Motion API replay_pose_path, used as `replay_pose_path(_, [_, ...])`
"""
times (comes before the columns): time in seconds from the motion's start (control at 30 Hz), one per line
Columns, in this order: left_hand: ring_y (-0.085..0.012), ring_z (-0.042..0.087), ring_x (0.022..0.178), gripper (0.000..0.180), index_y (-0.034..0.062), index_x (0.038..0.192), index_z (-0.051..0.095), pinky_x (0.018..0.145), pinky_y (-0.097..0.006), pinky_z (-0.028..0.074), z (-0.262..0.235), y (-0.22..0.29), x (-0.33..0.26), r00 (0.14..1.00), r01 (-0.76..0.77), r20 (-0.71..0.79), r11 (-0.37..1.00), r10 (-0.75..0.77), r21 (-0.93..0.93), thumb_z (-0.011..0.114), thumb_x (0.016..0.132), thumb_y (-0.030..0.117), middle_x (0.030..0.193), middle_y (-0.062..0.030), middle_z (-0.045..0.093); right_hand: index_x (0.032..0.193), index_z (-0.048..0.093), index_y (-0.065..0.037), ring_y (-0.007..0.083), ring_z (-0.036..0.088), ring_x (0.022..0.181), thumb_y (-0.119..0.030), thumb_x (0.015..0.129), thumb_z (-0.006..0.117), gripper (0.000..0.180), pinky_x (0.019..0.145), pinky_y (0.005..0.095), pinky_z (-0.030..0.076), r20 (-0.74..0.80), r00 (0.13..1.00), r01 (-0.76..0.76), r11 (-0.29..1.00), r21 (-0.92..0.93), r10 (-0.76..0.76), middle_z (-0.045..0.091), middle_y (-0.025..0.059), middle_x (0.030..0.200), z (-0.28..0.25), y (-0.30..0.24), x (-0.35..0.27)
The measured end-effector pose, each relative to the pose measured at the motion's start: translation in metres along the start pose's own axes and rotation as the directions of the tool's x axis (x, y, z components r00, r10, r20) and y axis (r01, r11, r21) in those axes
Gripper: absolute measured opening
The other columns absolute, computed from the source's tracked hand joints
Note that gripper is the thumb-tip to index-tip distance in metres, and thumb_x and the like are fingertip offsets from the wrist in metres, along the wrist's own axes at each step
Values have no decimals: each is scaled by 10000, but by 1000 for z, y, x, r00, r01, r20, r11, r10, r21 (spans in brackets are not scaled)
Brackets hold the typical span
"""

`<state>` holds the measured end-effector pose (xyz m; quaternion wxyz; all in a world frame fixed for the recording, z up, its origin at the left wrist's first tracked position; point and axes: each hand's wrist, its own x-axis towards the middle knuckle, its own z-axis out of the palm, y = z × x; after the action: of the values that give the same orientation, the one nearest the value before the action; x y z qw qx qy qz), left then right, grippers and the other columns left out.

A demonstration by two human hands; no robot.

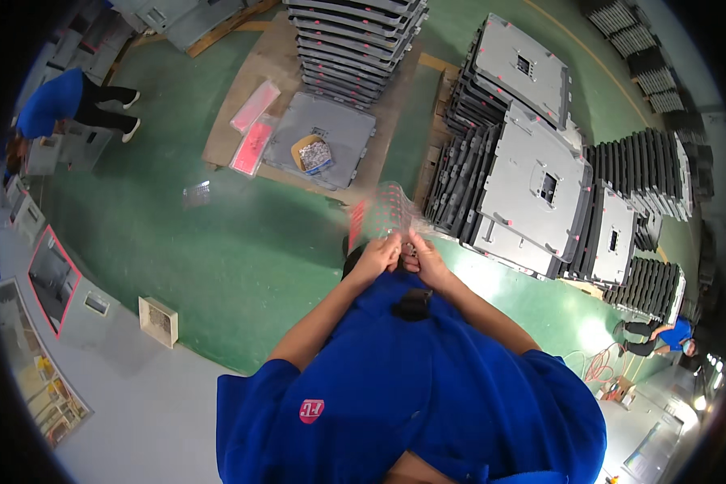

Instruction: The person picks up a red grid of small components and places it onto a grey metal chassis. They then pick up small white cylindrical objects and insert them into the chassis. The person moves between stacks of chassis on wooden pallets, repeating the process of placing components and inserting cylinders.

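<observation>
The green floor (218, 242) is seen from above, spread across the whole view. Stacks of grey panels (540, 177) are set on it to the right, with a taller stack of panels (355, 40) at the top centre. A single grey panel (323, 137) is laid flat on a brown sheet (234, 121), and a small box of metal parts (312, 153) is rested on that panel. Two pink packets (254, 129) are placed just beside it to the left. A clear plastic sheet dotted with red pieces (387, 214) is held upright in front of the body, above both hands. The left hand (377, 256) is closed on the lower edge of the sheet, grasping it. The right hand (422, 256) is pinched on the same edge, touching the left hand. A person in blue (64, 101) is seen at the upper left, well apart.
</observation>
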<state>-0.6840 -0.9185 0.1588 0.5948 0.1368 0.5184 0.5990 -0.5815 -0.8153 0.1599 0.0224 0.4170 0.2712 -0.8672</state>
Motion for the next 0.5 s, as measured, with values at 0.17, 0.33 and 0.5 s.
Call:
replay_pose_path(0.17, [-86,353,455,403,84,586,378,441,-235,305,2,5,5,984,111,139,994,-110,0,381,874,367,501,24,337,941,535,-13,26,240,416,-288,832,481,301,364,185,189,-30,997,76,997,0,-76,282,-70,515,5,-2,9])
replay_pose_path(0.33, [-62,372,426,349,62,623,437,402,-200,291,-13,6,11,979,112,167,992,-119,53,456,851,325,514,13,407,875,561,-17,35,230,398,-247,834,476,249,344,195,172,-251,955,153,988,-34,-157,276,-64,511,-35,5,25])
replay_pose_path(0.5, [-59,417,428,219,35,680,468,370,-189,276,-38,14,1,992,21,121,999,-27,46,543,806,197,528,-12,463,922,562,20,37,206,384,-254,840,460,304,332,190,161,-417,895,124,987,-103,-156,256,-66,503,-93,21,20])
